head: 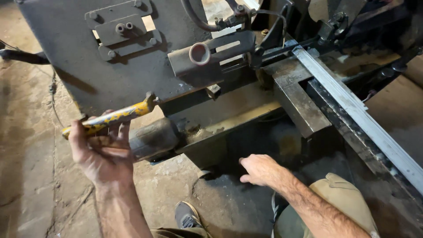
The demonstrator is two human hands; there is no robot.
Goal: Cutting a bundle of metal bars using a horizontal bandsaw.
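My left hand (102,152) grips a worn yellow lever handle (112,118) that sticks out from the dark grey metal machine (79,53). The handle slants up to the right toward the machine's body. My right hand (259,169) hangs lower at centre, fingers curled loosely, holding nothing, just in front of the machine's dark base (207,150). A long pale metal bar (352,110) lies on the machine's bed at right, running from the clamp area toward the lower right.
A short open tube (200,53) juts out of the machine's front. A black hose (198,20) curves above it. Stained concrete floor (31,154) spreads to the left. My shoe (187,215) and khaki-clad knee (348,198) are at the bottom.
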